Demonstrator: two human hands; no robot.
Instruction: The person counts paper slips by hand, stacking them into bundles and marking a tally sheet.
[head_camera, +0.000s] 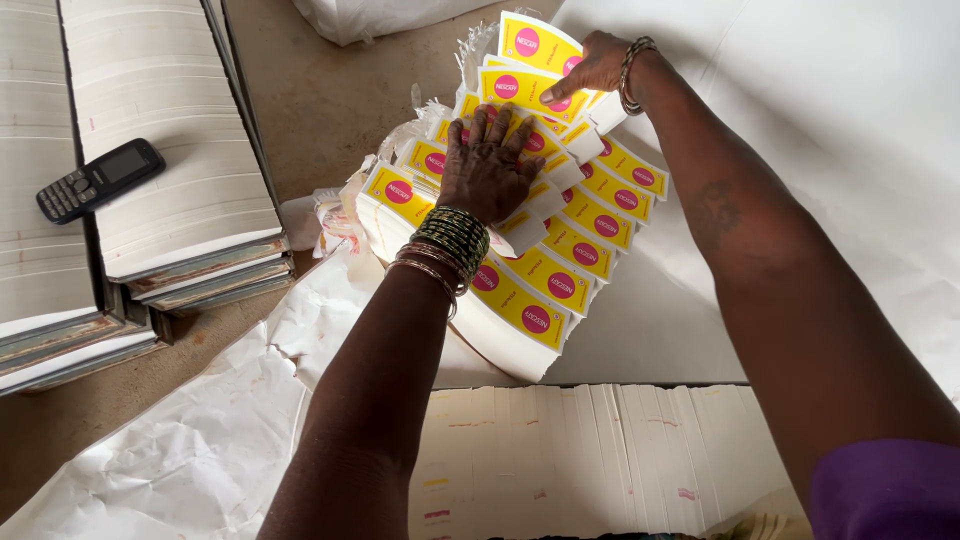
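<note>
A fanned pile of yellow printed card blanks (560, 280), each with a pink round mark, lies on white paper (850, 110) on the floor. My left hand (487, 165), several green and gold bangles on its wrist, presses flat on the middle of the pile with fingers spread. My right hand (590, 65), a bangle on its wrist, reaches to the far end and pinches the edge of the topmost yellow blank (535, 45). White undersides of the blanks show along the pile's left edge.
Tall stacks of white card sheets (160, 130) stand at the left, with a black keypad phone (100, 180) lying on top. Another row of white stacked sheets (600, 460) runs along the near edge. Crumpled white paper (210, 440) covers the brown floor at bottom left.
</note>
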